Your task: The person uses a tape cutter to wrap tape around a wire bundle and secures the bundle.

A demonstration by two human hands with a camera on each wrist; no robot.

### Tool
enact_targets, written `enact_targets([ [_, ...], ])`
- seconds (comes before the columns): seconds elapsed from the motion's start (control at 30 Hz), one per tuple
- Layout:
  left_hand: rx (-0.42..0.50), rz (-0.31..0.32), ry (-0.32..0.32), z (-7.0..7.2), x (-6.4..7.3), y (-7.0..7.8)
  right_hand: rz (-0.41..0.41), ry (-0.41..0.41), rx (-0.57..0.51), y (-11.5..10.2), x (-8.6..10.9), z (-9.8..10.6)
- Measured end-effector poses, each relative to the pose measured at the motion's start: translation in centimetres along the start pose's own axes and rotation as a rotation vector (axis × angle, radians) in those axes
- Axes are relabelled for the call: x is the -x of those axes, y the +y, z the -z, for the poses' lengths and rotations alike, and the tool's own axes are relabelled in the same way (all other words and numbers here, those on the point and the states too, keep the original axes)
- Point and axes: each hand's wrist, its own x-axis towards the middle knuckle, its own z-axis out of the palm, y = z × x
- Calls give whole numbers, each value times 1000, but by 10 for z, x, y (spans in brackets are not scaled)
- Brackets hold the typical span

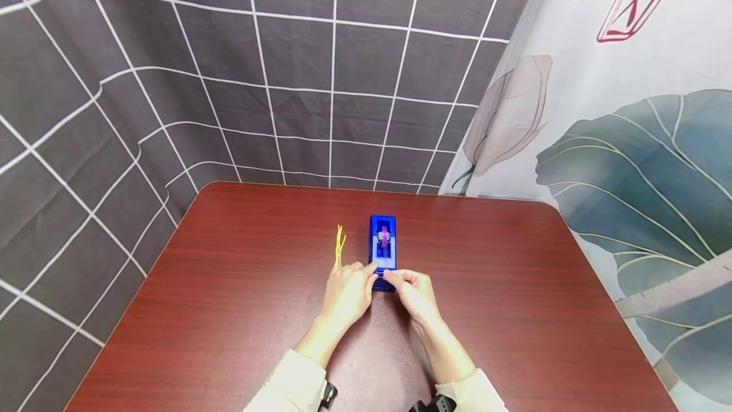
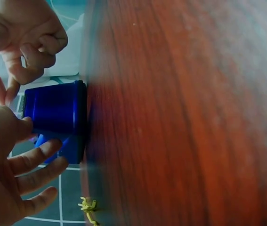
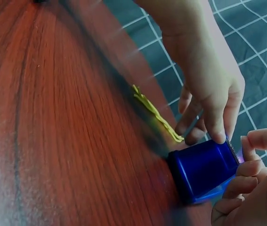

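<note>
A blue tape dispenser [image 1: 384, 224] with a purple hub [image 1: 384, 238] stands upright on the table, its serrated cutter [image 3: 232, 151] at the near end. My left hand [image 1: 347, 291] holds the dispenser at that end, thumb by the cutter and index finger over the top edge. In the left wrist view its other fingers spread along the dispenser's side. My right hand [image 1: 419, 294] pinches thumb and index finger together right at the cutter, its remaining fingers curled. I cannot tell whether clear tape lies in that pinch. The right fingertips [image 3: 247, 137] are close beside the left thumb.
Several thin yellow strands [image 1: 340, 243] lie bunched on the table just left of the dispenser, beyond my left hand. The red-brown wooden table [image 1: 240, 272] has a dark gridded curtain [image 1: 297, 56] behind it and a leaf-print curtain [image 1: 646, 164] at the right.
</note>
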Motion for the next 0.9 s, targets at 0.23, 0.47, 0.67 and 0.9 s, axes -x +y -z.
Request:
enact_targets([
  [0.23,11,-5,11,2,0,0,-1,-28,21,1,5,3],
  [0.47,23,3,2,3,0,-1,-12,-53,19,3,11,3],
  [0.67,30,9,-3,2,1,0,0,-69,-7,3,17,3],
  [0.9,43,8,-3,2,1,0,-13,-83,-19,5,23,5],
])
